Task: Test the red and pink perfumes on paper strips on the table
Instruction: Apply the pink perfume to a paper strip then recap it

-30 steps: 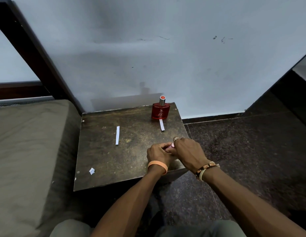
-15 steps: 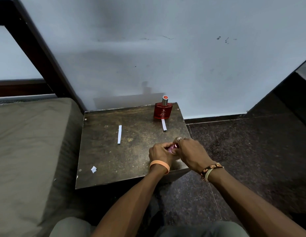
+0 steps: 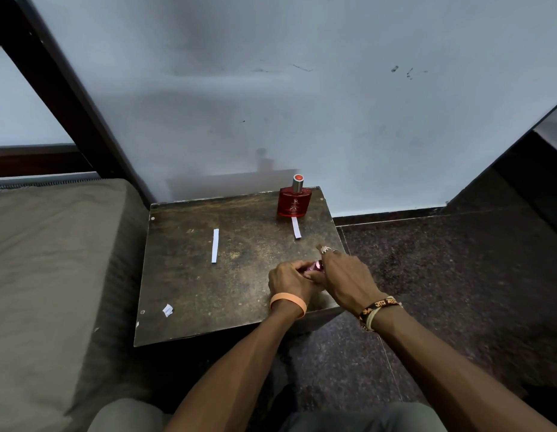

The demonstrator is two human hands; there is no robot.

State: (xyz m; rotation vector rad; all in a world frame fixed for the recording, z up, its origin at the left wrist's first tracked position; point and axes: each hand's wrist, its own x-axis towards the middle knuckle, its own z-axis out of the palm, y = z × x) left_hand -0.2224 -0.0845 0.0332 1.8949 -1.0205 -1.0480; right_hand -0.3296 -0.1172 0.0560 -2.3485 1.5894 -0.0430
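The step in hand looks like the pink perfume: both hands work it at the near right of the table (image 3: 208, 294), probably freeing its cap or readying the sprayer. The left hand (image 3: 289, 283) is curled round the pink perfume (image 3: 314, 265), and the right hand (image 3: 345, 282) pinches its end between thumb and fingers, with the ringed forefinger lifted clear; how firmly the cap is gripped cannot be told. Only a small glossy pink patch shows between the hands, so its shape stays hidden. The next move likely calls for aiming the nozzle at the left strip (image 3: 215, 245), which lies flat and alone mid-table, well apart from the hands. The red perfume (image 3: 294, 201) stands upright at the far edge, uncapped, with 1 strip, the right strip (image 3: 296, 227), just in front of it.
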